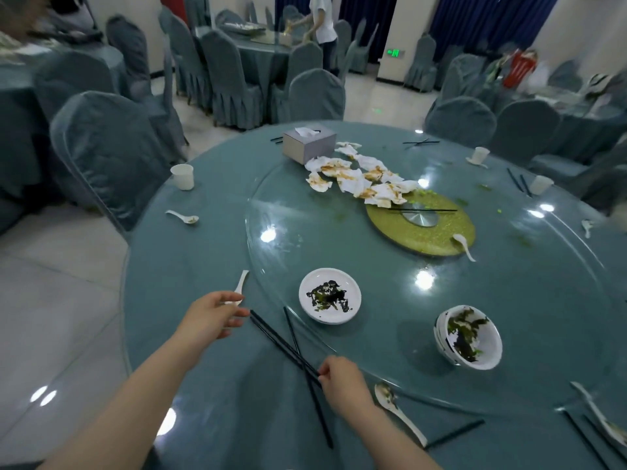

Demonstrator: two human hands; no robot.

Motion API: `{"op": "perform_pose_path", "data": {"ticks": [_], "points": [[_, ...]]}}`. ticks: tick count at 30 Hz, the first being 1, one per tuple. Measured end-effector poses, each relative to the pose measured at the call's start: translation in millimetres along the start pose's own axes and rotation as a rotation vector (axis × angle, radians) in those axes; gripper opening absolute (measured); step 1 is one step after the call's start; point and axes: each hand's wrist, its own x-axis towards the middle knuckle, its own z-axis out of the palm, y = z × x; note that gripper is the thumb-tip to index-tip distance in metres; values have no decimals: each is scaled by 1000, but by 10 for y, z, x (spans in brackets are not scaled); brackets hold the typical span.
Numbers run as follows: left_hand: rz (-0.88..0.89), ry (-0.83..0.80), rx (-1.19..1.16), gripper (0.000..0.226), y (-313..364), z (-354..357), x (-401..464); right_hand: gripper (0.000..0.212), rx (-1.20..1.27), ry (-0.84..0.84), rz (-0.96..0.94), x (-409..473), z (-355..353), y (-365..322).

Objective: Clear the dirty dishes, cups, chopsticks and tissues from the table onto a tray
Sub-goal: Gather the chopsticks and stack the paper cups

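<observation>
Several black chopsticks (288, 347) lie crossed on the blue tablecloth near the table's front edge. My right hand (341, 379) pinches them at their near ends. My left hand (212, 315) holds a white spoon (241, 283) by its bowl end, with fingertips close to the chopsticks' far tips. On the glass turntable (509, 300) sit a white plate (329, 296) with dark seaweed scraps and, to its right, stacked white bowls (470, 337). Stained tissues (359, 179) are heaped near the centre. No tray is in view.
Another spoon (397, 407) lies right of my right hand. Paper cups (183, 176) (480, 154) (541, 184), a grey tissue box (308, 144), more spoons (183, 217) (463, 244) and chopsticks (424, 210) are scattered about. Covered chairs (105, 147) ring the table. A person stands at a far table.
</observation>
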Motion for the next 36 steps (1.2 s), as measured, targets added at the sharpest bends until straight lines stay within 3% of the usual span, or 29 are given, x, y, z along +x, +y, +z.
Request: {"op": "perform_pose_path", "data": {"ticks": [8,13,19,24,27,31,36], "points": [[-16,38,21,18,-118,-250,-92,16,-51,-6,-13,48,95,-101],[-43,41,48,17,-208,-317,-127,47,-76,-33,-19,57,170,-121],[-66,31,83,15,-302,-362,-176,26,-185,-131,-36,60,258,-260],[-49,17,123,14,-393,-356,-249,34,-293,-114,-71,-12,274,-287],[64,-11,178,18,-406,-286,-304,31,-292,-100,-94,-84,210,-327],[374,-117,500,28,-424,-116,-379,25,-278,-120,-212,-213,57,-459],[713,-212,1331,58,-561,118,-424,26,-256,10,-373,-393,-111,-620]]}}
